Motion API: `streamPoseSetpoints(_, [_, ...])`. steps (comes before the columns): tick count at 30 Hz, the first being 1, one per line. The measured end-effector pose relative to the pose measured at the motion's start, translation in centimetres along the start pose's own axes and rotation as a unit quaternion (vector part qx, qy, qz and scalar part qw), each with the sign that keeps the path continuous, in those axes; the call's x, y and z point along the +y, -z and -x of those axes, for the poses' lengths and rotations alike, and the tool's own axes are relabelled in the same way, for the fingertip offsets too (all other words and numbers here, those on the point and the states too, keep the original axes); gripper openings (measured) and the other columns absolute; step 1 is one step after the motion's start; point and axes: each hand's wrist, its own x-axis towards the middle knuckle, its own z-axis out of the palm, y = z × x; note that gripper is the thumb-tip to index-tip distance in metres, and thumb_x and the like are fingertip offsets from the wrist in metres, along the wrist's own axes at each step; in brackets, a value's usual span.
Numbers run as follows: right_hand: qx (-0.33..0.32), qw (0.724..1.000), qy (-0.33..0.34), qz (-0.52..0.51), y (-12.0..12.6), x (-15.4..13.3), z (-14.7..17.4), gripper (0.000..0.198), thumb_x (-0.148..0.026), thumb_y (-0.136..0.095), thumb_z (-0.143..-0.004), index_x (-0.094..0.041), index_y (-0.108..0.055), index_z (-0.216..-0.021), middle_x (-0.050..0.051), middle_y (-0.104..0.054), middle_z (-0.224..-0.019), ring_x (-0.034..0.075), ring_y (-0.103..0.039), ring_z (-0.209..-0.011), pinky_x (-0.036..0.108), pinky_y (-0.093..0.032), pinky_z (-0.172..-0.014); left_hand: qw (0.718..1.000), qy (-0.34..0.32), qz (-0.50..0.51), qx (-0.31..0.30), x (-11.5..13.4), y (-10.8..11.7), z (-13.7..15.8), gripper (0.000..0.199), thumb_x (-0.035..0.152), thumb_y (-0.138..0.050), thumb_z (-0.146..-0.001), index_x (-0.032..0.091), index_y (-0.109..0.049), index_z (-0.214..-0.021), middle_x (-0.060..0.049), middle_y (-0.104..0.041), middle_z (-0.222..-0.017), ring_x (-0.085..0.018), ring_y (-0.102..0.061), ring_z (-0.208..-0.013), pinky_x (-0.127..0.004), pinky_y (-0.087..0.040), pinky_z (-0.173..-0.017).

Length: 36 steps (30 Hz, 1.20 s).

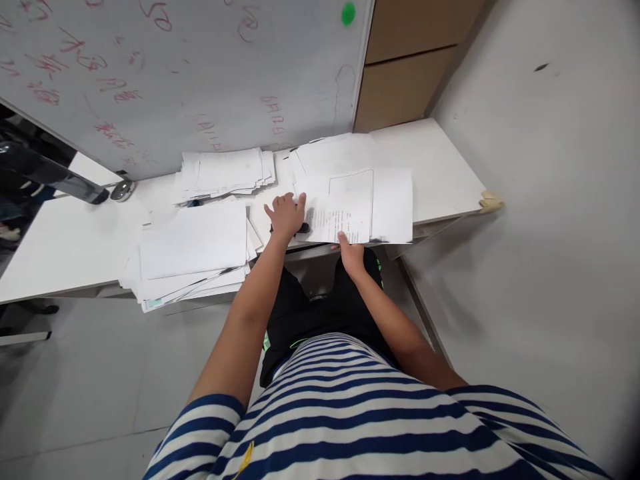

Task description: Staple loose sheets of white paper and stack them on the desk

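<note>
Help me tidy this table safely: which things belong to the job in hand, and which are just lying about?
In hand:
- printed sheets, gripped by the right hand
- probably front paper pile, back paper pile

Apparently lying about:
- mouse-like object near the whiteboard

Unclear: dark object beside the left hand

Two hands, so one left hand (pixel 287 215) and one right hand (pixel 352 257). Paper comes in three piles by my count: one back pile (pixel 225 170), one front pile (pixel 197 237), one right-hand pile (pixel 393 200). Sheets per pile? Can't honestly say, they overlap too much from up here. Then it's one worktop (pixel 420 153), one whiteboard (pixel 310 67), one green dot (pixel 348 13), one mouse-shaped gadget (pixel 123 191), two brown panels (pixel 407 90) and one striped shirt (pixel 340 400).
</note>
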Motion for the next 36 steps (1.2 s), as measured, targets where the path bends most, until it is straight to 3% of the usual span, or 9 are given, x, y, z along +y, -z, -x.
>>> streamPoseSetpoints(9, [0.027, 0.999, -0.003, -0.042, -0.4, 0.5, -0.2, 0.056, -0.052, -0.068, -0.076, -0.013, -0.064, -0.115, 0.011, -0.072, -0.106, 0.020, -0.071, -0.074, 0.033, -0.060, -0.061, 1.000, -0.005, -0.010, -0.006, -0.6, -1.0, -0.4, 0.048, 0.058, -0.032, -0.097, 0.025, -0.055, -0.125, -0.015, -0.055, -0.137, -0.037, -0.029, -0.146, -0.067, -0.016, -0.117])
streamPoseSetpoints(18, [0.039, 0.998, 0.011, -0.040, -0.5, 0.5, 0.0, 0.056, -0.052, -0.068, -0.077, -0.014, -0.063, -0.118, 0.013, -0.070, -0.116, 0.023, -0.071, -0.092, 0.035, -0.063, -0.072, 0.999, -0.007, 0.003, -0.039, -0.5, -0.7, -0.7, 0.046, 0.057, -0.037, -0.096, 0.023, -0.056, -0.121, -0.017, -0.056, -0.135, -0.038, -0.034, -0.139, -0.059, -0.036, -0.109])
streamPoseSetpoints(28, [-0.020, 0.999, -0.014, -0.022, -0.3, 1.1, 0.4, 0.060, -0.059, -0.061, -0.082, -0.014, -0.061, -0.122, 0.012, -0.073, -0.105, 0.020, -0.072, -0.076, 0.037, -0.061, -0.075, 0.999, 0.005, -0.029, -0.035, -0.1, -0.8, -0.3, 0.043, 0.052, -0.044, -0.094, 0.023, -0.056, -0.122, -0.019, -0.055, -0.134, -0.040, -0.030, -0.141, -0.061, -0.033, -0.108])
streamPoseSetpoints(31, [-0.022, 1.000, -0.014, -0.006, -0.3, 1.2, 0.4, 0.060, -0.062, -0.059, -0.083, -0.013, -0.063, -0.117, 0.012, -0.074, -0.101, 0.020, -0.072, -0.074, 0.036, -0.060, -0.076, 1.000, 0.003, -0.017, -0.022, -0.3, -0.8, -0.3, 0.039, 0.051, -0.043, -0.095, 0.024, -0.056, -0.120, -0.016, -0.057, -0.132, -0.038, -0.035, -0.138, -0.056, -0.037, -0.106])
streamPoseSetpoints(36, [-0.032, 0.999, -0.001, -0.011, -0.2, 1.4, 0.2, 0.055, -0.061, -0.059, -0.083, -0.014, -0.065, -0.111, 0.010, -0.074, -0.093, 0.021, -0.072, -0.073, 0.037, -0.059, -0.075, 0.998, 0.011, 0.046, 0.050, -0.5, -0.4, 0.3, 0.043, 0.052, -0.026, -0.101, 0.025, -0.058, -0.113, -0.013, -0.063, -0.118, -0.031, -0.053, -0.120, -0.046, -0.042, -0.096])
